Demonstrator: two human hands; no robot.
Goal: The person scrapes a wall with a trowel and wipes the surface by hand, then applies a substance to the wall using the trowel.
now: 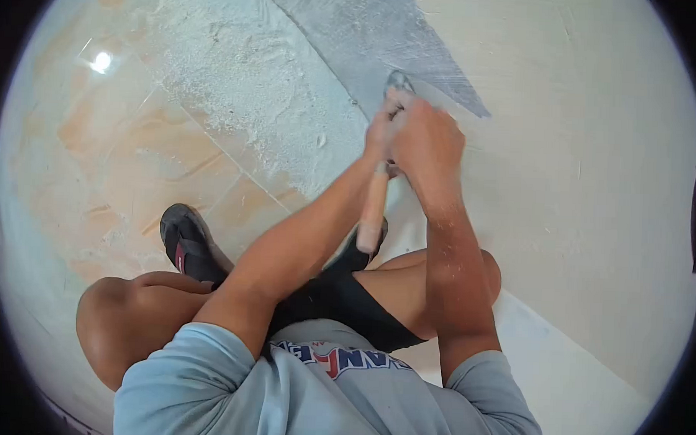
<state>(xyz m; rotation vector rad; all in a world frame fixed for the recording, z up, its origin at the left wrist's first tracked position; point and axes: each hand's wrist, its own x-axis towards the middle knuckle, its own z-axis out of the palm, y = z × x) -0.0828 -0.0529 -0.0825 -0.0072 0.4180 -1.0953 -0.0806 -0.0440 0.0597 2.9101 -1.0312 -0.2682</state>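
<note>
Both of my hands are closed together around a hand tool with a wooden handle [373, 211], which looks like a small trowel. Its handle sticks out below my fingers towards my body. A grey rounded metal end [399, 81] shows beyond them, against the grey bare patch [362, 34] of the pale surface. My left hand [377, 134] grips from the left, partly behind the right. My right hand [429, 140] wraps over the tool's middle, so the metal part there is hidden. Some blur covers the fingers.
White powder and crumbs [245, 76] lie thickly along the edge of the grey patch. Glossy marbled tiles [166, 150] spread out at left, and a smooth beige surface [580, 164] at right. My sandalled foot [194, 243] and bent knees are close below my hands.
</note>
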